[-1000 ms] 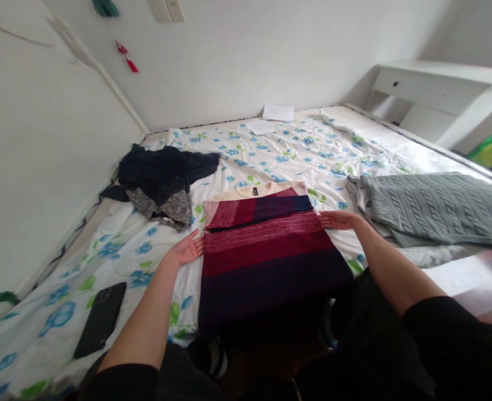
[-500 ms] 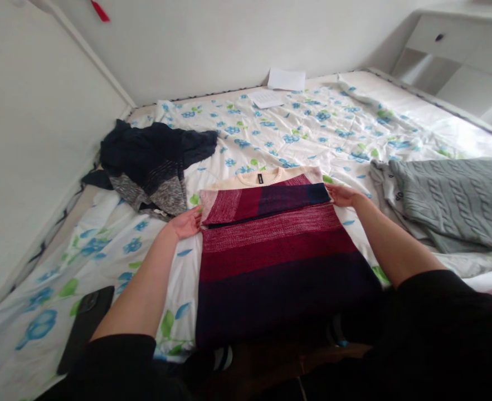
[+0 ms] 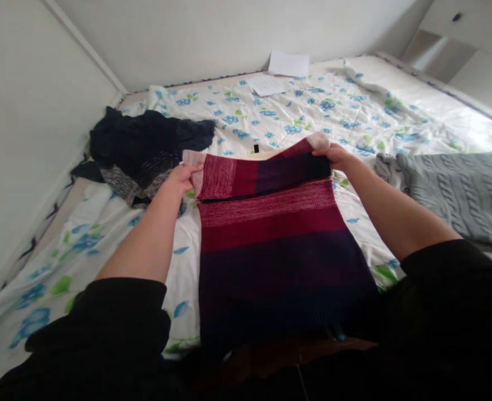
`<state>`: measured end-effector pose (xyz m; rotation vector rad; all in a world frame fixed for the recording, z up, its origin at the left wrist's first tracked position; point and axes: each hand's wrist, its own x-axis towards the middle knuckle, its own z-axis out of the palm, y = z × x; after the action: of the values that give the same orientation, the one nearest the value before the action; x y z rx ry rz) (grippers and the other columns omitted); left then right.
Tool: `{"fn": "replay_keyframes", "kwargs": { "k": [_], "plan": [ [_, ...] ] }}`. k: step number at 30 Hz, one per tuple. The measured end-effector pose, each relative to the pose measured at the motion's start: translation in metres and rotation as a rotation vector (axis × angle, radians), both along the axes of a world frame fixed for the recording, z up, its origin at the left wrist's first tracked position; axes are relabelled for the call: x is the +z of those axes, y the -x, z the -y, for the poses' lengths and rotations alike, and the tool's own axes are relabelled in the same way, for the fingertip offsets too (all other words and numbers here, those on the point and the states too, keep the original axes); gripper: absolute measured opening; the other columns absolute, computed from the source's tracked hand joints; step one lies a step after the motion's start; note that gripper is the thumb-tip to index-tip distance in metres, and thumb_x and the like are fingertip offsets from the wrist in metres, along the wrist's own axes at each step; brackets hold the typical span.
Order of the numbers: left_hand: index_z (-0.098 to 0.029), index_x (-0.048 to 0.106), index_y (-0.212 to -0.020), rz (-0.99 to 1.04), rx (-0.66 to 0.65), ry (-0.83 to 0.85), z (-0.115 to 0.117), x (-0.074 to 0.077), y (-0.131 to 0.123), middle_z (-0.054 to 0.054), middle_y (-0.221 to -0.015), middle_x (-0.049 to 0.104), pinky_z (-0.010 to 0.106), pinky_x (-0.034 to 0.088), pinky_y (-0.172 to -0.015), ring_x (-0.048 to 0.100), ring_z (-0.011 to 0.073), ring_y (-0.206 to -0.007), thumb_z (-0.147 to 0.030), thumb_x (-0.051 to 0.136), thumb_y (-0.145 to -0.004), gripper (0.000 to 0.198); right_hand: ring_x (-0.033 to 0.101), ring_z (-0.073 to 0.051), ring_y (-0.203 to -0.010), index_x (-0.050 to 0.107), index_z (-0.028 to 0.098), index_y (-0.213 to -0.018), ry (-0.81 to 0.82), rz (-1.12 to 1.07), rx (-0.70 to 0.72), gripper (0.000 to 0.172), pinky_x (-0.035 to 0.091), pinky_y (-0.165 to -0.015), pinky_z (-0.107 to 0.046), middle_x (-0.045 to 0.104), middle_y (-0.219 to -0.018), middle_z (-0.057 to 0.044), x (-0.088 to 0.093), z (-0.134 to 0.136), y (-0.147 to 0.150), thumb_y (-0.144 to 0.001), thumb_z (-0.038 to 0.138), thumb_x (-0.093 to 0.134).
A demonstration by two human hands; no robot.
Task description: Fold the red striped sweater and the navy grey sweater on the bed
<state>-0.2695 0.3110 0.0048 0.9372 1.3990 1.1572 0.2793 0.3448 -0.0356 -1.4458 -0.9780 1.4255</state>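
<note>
A striped knit sweater (image 3: 266,223) in cream, maroon and dark navy lies in front of me with its sleeves folded across the upper part. My left hand (image 3: 184,177) grips its upper left corner, thumb on top of the pale pink knit. At the upper right corner, my right hand (image 3: 333,156) is closed on the fabric in the same way. Both corners are lifted off the bed, and the cream neckline sags between them with a small black label showing. The lower end of the sweater is dark and hard to make out near the bed's front edge.
The bed has a white floral sheet (image 3: 293,114). A crumpled black and grey garment (image 3: 145,145) lies left of the sweater, and a folded grey cable-knit garment (image 3: 467,195) lies right. Paper sheets (image 3: 288,64) rest by the wall; a white drawer unit (image 3: 458,61) stands back right.
Both hands have moved from beside the sweater's edges to gripping its upper corners, and the top has risen off the bed. The phone at lower left is now out of sight behind my sleeve.
</note>
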Motion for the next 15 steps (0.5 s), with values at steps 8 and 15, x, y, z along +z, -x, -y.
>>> {"fn": "replay_keyframes", "kwargs": {
  "k": [8,15],
  "plan": [
    [-0.015,0.082,-0.109,-0.145,-0.144,-0.014,0.136,0.038,0.065,0.008,-0.109,0.089,0.047,0.057,-0.12,0.077,0.0254,-0.116,-0.015,0.095,-0.074,0.037,0.079,-0.031,-0.116,0.08,0.023,-0.081,-0.399,0.336,0.317,0.022,0.061,-0.108,-0.038,0.088,-0.102,-0.009,0.019,0.125,-0.087,-0.08,0.033,0.099],
    [-0.024,0.079,-0.09,-0.466,-0.37,0.212,0.297,0.001,0.069,0.013,-0.124,0.086,0.043,0.064,-0.107,0.077,0.0366,-0.126,-0.038,0.101,-0.056,0.042,0.079,-0.037,-0.124,0.092,0.02,-0.098,-0.107,0.495,0.615,0.03,0.062,-0.113,-0.048,0.087,-0.128,-0.016,-0.021,0.256,-0.099,-0.082,0.045,0.09]
  ]
}}
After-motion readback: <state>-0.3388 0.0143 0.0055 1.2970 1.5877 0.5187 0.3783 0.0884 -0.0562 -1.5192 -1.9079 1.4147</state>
